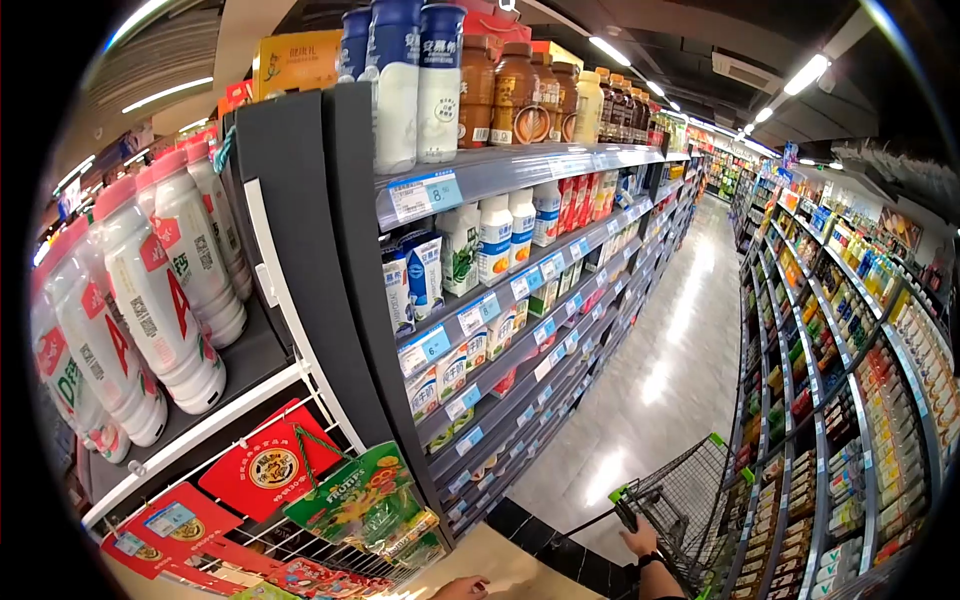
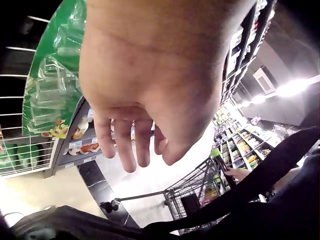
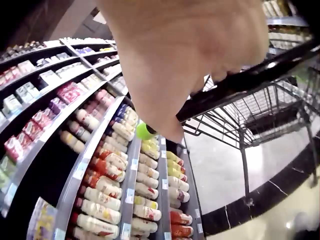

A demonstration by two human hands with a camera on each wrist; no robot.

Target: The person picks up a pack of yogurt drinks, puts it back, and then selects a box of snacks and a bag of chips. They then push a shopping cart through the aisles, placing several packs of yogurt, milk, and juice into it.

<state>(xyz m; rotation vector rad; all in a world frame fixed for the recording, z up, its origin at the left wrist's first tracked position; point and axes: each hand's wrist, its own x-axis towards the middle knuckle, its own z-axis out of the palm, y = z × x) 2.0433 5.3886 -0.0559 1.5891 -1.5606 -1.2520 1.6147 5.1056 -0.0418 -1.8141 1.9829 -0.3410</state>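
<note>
My right hand (image 1: 640, 540) grips the black handle (image 1: 625, 512) of a wire shopping cart (image 1: 692, 500) with green corner pieces. In the right wrist view the fingers of the right hand (image 3: 200, 50) curl over the handle bar (image 3: 260, 72), and the cart's wire basket (image 3: 270, 112) stretches out beyond it. Low at the bottom edge of the head view, my left hand (image 1: 464, 588) is only partly visible. The left wrist view has this left hand (image 2: 155, 95) hanging with loosely bent fingers, holding nothing. Beside it hangs a green package with clear plastic (image 2: 55, 85).
A long shelf (image 1: 540, 165) of bottled and boxed drinks lines the aisle's left side. White bottles with pink caps (image 1: 150, 290) stand on the end display, above red packages (image 1: 262, 462) on a wire rack. Another stocked shelf (image 1: 830, 390) runs along the right. Pale floor (image 1: 670, 330) lies between.
</note>
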